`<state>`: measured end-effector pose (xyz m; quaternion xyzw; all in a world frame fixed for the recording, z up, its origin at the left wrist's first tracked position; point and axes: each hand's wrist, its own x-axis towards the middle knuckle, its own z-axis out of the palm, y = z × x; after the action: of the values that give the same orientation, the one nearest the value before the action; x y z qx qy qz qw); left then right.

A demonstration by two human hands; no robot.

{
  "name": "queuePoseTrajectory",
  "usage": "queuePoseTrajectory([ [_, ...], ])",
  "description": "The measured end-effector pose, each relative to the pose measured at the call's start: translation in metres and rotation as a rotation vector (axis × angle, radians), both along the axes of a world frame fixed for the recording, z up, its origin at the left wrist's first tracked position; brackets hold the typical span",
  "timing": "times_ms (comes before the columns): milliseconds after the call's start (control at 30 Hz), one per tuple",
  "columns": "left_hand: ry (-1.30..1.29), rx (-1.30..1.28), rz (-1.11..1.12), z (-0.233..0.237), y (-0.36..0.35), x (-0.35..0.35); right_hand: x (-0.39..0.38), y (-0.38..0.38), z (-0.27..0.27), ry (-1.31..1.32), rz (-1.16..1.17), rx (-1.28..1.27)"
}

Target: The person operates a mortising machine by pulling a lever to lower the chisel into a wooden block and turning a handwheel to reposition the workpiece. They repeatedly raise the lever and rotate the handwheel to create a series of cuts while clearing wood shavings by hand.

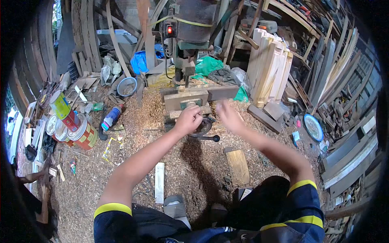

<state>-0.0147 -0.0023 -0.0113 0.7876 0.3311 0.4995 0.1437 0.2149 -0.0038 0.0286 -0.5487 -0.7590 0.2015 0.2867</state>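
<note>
My left hand [189, 120], fingers curled closed, is in front of a wooden block [174, 102] on the bed of an upright drilling machine [194, 24]. Whatever those fingers may hold is hidden. Smeared by motion, my right hand [227, 115] is just right of the block, and its fingers cannot be made out. A longer dark board [225, 93] stands on edge behind the block. Below my hands are a round metal handwheel [202, 128] and a lever with a black knob [216, 138]. The machine's bit end points down behind the block.
Wood shavings cover the floor [133, 162]. Paint buckets [85, 135] stand at left, near another person's arm [42, 192]. Pale timber frames [269, 69] lean at right, with a blue-rimmed basin [313, 127] beyond. A board [238, 167] and a white strip [159, 182] lie near my feet.
</note>
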Motion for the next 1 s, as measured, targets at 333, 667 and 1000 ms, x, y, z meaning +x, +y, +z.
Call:
queuePoseTrajectory([
  [333, 0.022, -0.035, -0.015, 0.005, 0.000, -0.002, -0.014, -0.080, -0.074, 0.142, 0.161, -0.137],
  [667, 0.037, -0.045, -0.040, 0.003, 0.002, -0.007, -0.016, -0.074, -0.086, 0.265, 0.254, -0.035],
  [1000, 0.055, -0.025, -0.038, 0.003, 0.003, -0.006, 0.028, -0.054, -0.108, 0.682, 0.206, -0.506],
])
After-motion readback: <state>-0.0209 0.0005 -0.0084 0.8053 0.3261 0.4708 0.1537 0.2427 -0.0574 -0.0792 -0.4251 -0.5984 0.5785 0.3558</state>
